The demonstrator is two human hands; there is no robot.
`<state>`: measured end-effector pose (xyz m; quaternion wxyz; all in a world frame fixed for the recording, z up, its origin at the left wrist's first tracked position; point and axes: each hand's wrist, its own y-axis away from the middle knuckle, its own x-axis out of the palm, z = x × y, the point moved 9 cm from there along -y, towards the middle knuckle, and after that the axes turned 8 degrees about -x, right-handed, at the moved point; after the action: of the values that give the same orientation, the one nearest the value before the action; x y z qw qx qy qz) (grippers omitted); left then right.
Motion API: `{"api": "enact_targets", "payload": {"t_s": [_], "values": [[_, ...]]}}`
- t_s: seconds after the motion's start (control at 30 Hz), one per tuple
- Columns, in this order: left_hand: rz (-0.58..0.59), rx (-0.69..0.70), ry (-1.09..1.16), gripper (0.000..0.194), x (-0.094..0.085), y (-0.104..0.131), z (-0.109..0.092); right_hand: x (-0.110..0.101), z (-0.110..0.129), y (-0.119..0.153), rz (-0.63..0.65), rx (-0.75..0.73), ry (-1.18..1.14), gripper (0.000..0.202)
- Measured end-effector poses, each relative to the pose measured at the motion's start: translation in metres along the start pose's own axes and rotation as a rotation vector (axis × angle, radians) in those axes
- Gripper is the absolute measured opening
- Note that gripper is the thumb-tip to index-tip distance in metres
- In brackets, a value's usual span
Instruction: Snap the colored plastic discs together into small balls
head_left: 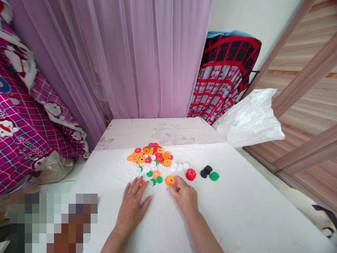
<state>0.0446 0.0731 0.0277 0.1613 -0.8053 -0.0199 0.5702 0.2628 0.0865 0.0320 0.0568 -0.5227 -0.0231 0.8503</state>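
Flat on the white cloth, my left hand [133,202] has its fingers spread over white and orange flower-shaped pieces at the near edge of the loose pile [150,154]. The thumb and fingers of my right hand [184,195] pinch orange flower pieces [170,180], which look stacked. Green pieces [159,180] and an orange piece [156,174] lie between the hands and the pile. Right of the pile are white pieces [180,167], a red stack [191,174], black pieces [206,171] and a green stack [214,176].
The white-covered table [226,211] has a floral strip [168,133] at its far end, before a purple curtain [152,59]. A white plastic bag [252,119] hangs over the right back corner. Wooden doors [302,105] stand at the right.
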Motion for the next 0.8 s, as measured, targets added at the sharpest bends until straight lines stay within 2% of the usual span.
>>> {"api": "enact_targets", "payload": {"t_s": [0.3, 0.43, 0.57, 0.7, 0.8], "values": [[0.001, -0.002, 0.033, 0.045, -0.003, -0.001, -0.001, -0.002, 0.011, -0.002, 0.062, -0.025, 0.109, 0.037], [0.005, 0.000, 0.026, 0.044, -0.004, -0.001, -0.003, 0.000, 0.015, -0.008, 0.118, -0.031, 0.177, 0.030], [0.007, -0.001, 0.029, 0.044, -0.004, -0.001, -0.002, 0.001, 0.018, -0.011, 0.118, -0.058, 0.227, 0.027], [0.000, 0.004, 0.035, 0.044, -0.003, 0.000, -0.002, -0.003, 0.014, -0.005, 0.113, -0.053, 0.250, 0.028], [-0.001, 0.002, 0.035, 0.043, -0.003, -0.001, -0.002, -0.010, 0.001, 0.003, 0.113, -0.002, 0.276, 0.027]]}}
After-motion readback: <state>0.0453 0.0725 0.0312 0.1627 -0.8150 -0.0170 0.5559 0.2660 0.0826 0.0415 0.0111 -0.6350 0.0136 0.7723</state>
